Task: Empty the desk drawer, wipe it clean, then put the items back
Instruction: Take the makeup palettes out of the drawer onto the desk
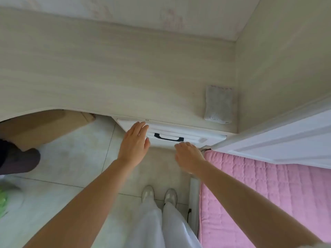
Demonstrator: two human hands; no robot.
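The white drawer front (195,138) with a dark handle (169,137) sits under the pale wooden desk (125,77), pushed in or nearly so; its inside is hidden. My left hand (135,141) lies flat with straight fingers against the drawer front's left part. My right hand (188,154) hovers just below the handle, fingers loosely bent, holding nothing. A folded grey cloth (219,104) lies on the desk top at the right, near the wall.
A bed with a pink quilted cover (259,194) and a white frame (268,140) stands close on the right. A cardboard box (44,126) sits under the desk at left. A dark chair part (19,161) is at far left. Tiled floor lies below.
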